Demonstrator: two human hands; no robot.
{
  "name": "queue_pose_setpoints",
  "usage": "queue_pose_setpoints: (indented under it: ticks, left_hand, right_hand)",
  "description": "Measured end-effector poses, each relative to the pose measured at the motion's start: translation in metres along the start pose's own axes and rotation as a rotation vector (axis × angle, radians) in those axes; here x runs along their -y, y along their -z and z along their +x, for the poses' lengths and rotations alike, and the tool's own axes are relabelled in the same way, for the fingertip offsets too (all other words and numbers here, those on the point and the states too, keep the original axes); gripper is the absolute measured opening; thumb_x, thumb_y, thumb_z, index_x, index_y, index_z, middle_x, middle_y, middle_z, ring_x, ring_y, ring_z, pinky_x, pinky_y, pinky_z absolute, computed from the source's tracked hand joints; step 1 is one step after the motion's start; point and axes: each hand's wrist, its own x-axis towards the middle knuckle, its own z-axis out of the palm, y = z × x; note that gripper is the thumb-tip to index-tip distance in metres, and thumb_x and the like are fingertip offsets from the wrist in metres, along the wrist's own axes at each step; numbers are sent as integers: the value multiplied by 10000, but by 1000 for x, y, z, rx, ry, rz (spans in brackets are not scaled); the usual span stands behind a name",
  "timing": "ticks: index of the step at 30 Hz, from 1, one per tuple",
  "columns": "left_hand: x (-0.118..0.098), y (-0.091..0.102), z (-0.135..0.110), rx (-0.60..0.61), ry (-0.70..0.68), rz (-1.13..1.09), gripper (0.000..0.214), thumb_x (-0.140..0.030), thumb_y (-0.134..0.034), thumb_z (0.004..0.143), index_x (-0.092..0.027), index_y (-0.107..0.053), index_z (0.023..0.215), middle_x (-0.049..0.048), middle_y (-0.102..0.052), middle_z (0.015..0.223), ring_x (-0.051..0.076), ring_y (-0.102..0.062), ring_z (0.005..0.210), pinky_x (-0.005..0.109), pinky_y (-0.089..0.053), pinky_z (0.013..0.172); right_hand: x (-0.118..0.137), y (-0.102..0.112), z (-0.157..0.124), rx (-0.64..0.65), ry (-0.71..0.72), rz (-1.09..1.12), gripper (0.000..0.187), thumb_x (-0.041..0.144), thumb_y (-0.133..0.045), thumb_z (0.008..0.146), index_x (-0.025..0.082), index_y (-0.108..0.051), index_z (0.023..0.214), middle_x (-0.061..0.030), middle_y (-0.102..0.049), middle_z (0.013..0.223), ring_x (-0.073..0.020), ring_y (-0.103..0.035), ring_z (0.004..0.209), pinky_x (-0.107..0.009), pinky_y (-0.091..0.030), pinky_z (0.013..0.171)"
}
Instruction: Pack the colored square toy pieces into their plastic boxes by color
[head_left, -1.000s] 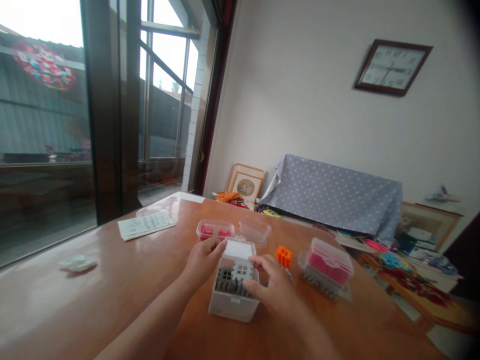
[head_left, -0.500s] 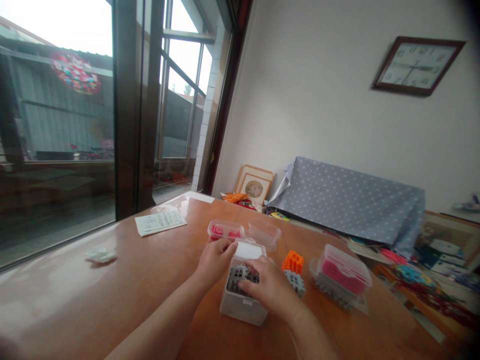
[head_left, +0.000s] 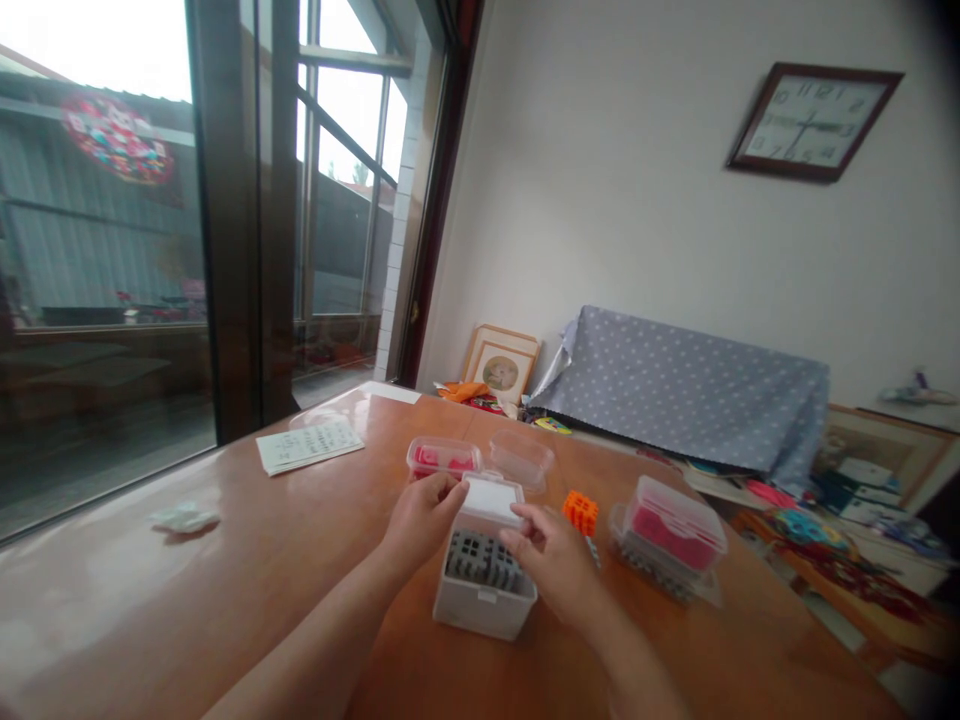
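Observation:
A translucent white plastic box [head_left: 484, 608] stands on the table in front of me, its hinged lid [head_left: 491, 497] raised at the far side. Grey interlocking plastic blocks [head_left: 478, 556] with square holes fill the inside. My left hand [head_left: 426, 515] pinches the left edge of that lid between thumb and fingers. Over the box's right side is my right hand [head_left: 556, 552], thumb and forefinger apart, with fingertips by the lid's right edge; whether they touch it I cannot tell. Orange blocks [head_left: 580, 512] lie just beyond this hand, and grey-blue ones beside them are mostly hidden by it.
Behind the box are an open container [head_left: 444, 457] with red pieces and a clear lid [head_left: 523, 460]. To the right stands a closed box of red pieces [head_left: 679, 525] above grey ones. Papers [head_left: 309, 447] and a crumpled wrapper [head_left: 184, 518] lie on the left of the table [head_left: 300, 560].
My right hand has lifted off the grey blocks and moved up toward the lid's right edge. My left hand stays at the lid. The view has shifted slightly.

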Motion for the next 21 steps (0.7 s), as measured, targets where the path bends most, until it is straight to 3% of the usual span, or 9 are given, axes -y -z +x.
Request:
queue_pose_setpoints:
  ticks: [3,6,10,14,21]
  left_hand:
    - [-8,4,-1,52,-35,31,273,-414,-572,910,-193,-652,770,3,-645,729,171,-572,702,265,-384,638]
    - [-25,11,-6,160,-173,147,82,-265,-631,831,-211,-686,804,34,-687,883,221,-604,894,316,-435,799]
    - [-43,20,-14,303,-277,304,97,-231,-694,767,-259,-732,852,46,-679,1013,269,-569,1055,401,-413,967]
    - [-42,19,-18,385,-226,371,154,-249,-772,701,-277,-736,848,46,-645,1197,299,-525,1196,445,-385,1049]
    - [-30,8,-17,392,-76,423,184,-193,-749,674,-260,-734,845,67,-581,1380,343,-458,1346,490,-386,1091]
  right_hand:
    - [-13,14,-11,-92,-71,87,434,524,-578,916,214,-713,1188,-62,-717,933,-245,-646,878,-351,-483,803]
    - [-24,27,-23,-146,-144,178,457,578,-587,902,196,-733,1108,-82,-739,963,-257,-654,878,-358,-480,817]
    - [-39,39,-32,-218,-199,264,476,629,-573,891,187,-733,967,-55,-721,840,-243,-637,804,-334,-470,755]
    - [-54,50,-34,-312,-240,277,461,628,-570,890,192,-716,924,-31,-703,804,-230,-618,796,-320,-454,738]
    - [-60,60,-34,-416,-255,277,449,606,-569,893,189,-716,971,-40,-715,844,-239,-629,840,-329,-451,770]
